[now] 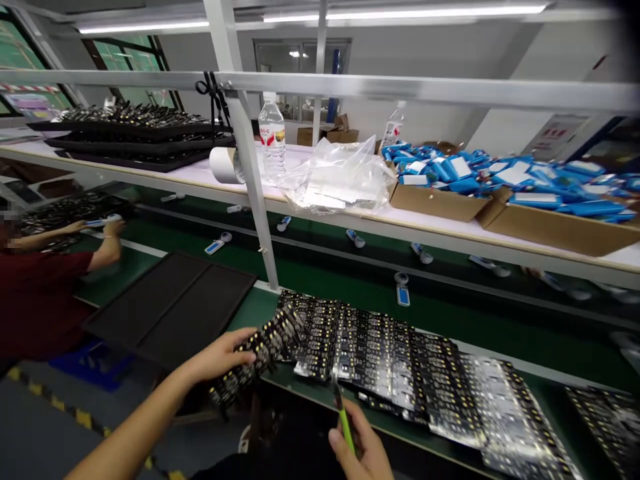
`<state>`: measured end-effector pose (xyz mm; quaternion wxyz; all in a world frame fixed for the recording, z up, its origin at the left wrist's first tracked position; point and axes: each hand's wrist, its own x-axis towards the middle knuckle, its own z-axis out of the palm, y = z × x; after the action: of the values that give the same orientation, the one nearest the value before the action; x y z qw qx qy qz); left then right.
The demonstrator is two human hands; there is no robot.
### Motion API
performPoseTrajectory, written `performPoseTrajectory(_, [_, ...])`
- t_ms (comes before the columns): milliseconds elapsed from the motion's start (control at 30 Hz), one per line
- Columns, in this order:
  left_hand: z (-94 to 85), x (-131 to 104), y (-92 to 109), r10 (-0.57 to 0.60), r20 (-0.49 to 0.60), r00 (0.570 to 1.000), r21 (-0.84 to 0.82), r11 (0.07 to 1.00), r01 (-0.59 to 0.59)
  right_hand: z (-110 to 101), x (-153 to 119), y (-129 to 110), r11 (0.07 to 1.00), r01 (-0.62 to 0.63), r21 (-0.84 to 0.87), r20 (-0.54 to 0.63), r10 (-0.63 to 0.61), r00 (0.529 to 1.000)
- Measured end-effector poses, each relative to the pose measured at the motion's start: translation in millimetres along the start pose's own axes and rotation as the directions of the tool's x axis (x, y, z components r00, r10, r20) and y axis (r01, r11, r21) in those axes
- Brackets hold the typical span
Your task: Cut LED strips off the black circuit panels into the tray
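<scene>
My left hand (227, 357) is closed on a bundle of black circuit boards (273, 340) dotted with small yellowish parts, tilted up off the bench's front edge. In my right hand (363, 440) is a slim green-handled tool (345, 427) with a thin dark tip; its exact kind does not show. That tip points up at the front edge of a long row of overlapping circuit board panels (370, 350) on the bench. The bundle's upper end is right beside the left end of this row.
An empty black tray (175, 303) lies to the left, near a co-worker's arms (107, 247). Behind runs a green conveyor (320, 267) carrying small blue-and-white devices (403, 290). Above are a metal post (250, 153), a plastic bag (340, 173) and cartons (555, 223) of blue packs.
</scene>
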<state>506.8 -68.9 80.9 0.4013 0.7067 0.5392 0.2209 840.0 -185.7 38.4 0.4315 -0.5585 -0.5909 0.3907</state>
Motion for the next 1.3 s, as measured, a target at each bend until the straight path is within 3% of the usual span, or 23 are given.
performPoseTrajectory(33, [-5.0, -23, 7, 0.024, 0.119, 0.993, -0.055, 0.998, -0.018, -1, 3, -9, 1.000, 0.004, -0.020, 0.047, -0.003, 0.999])
performPoseTrajectory(100, [-9.8, -64, 20, 0.003, 0.230, 0.973, -0.059, 0.998, 0.011, -1, 10, -28, 0.996, 0.030, -0.083, 0.128, -0.019, 0.992])
performPoseTrajectory(200, [-7.3, -106, 30, -0.122, 0.219, 0.968, 0.037, 0.992, 0.117, 1, 21, -47, 0.972, 0.114, -0.204, 0.246, -0.062, 0.967])
performPoseTrajectory(300, [-2.7, -124, 33, -0.138, 0.218, 0.966, 0.025, 0.990, 0.136, 4, 29, -52, 0.946, 0.185, -0.268, 0.347, -0.084, 0.934])
performPoseTrajectory(400, [-2.2, -131, 36, -0.105, 0.229, 0.968, 0.005, 0.994, 0.106, 6, 32, -50, 0.939, 0.213, -0.272, 0.409, -0.087, 0.908])
performPoseTrajectory(500, [-2.9, -137, 36, -0.153, 0.227, 0.962, 0.013, 0.988, 0.154, 13, 29, -48, 0.909, 0.285, -0.303, 0.436, -0.133, 0.890])
performPoseTrajectory(567, [-1.2, -141, 32, -0.178, 0.215, 0.960, 0.012, 0.984, 0.180, 19, 25, -48, 0.827, 0.352, -0.438, 0.376, -0.187, 0.908])
performPoseTrajectory(667, [5.3, -147, 21, -0.176, 0.191, 0.966, -0.009, 0.983, 0.181, 25, 21, -47, 0.722, 0.341, -0.602, 0.274, -0.214, 0.938])
performPoseTrajectory(733, [10.7, -149, 13, -0.172, 0.176, 0.969, -0.045, 0.982, 0.182, 23, 22, -45, 0.795, 0.322, -0.514, 0.344, -0.153, 0.926])
performPoseTrajectory(833, [16.9, -149, 5, -0.165, 0.170, 0.971, -0.112, 0.976, 0.186, 18, 22, -41, 0.893, 0.294, -0.341, 0.507, -0.088, 0.858])
performPoseTrajectory(967, [19.1, -144, 9, -0.114, 0.206, 0.972, -0.167, 0.975, 0.150, 13, 15, -39, 0.756, 0.260, -0.601, 0.355, -0.038, 0.934])
performPoseTrajectory(1033, [18.6, -142, 13, -0.098, 0.222, 0.970, -0.206, 0.968, 0.145, 11, 11, -38, 0.782, 0.239, -0.575, 0.390, 0.005, 0.921])
performPoseTrajectory(1133, [17.8, -141, 16, -0.093, 0.228, 0.969, -0.269, 0.951, 0.155, 8, 7, -36, 0.880, 0.220, -0.421, 0.535, 0.045, 0.843])
performPoseTrajectory(1233, [17.6, -142, 15, -0.102, 0.230, 0.968, -0.287, 0.943, 0.168, 7, 3, -33, 0.791, 0.198, -0.579, 0.420, 0.081, 0.904])
performPoseTrajectory(1300, [17.9, -143, 14, -0.114, 0.234, 0.966, -0.296, 0.938, 0.183, 6, 2, -31, 0.774, 0.169, -0.610, 0.393, 0.111, 0.913])
